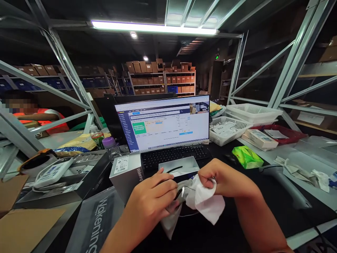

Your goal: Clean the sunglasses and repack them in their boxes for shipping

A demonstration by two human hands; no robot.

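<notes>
Fingers (165,185) on white cloth (207,203), box rim (184,171) just beyond.

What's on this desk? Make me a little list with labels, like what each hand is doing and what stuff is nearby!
place: warehouse desk among metal shelves of cardboard boxes
left hand: pinches a small dark object, too hidden to identify
right hand: grips a crumpled white cloth against that object
in front: open grey cardboard box, black keyboard, lit computer monitor
to the right: green plastic packet, grey handheld scanner
far left: person in an orange top
</notes>
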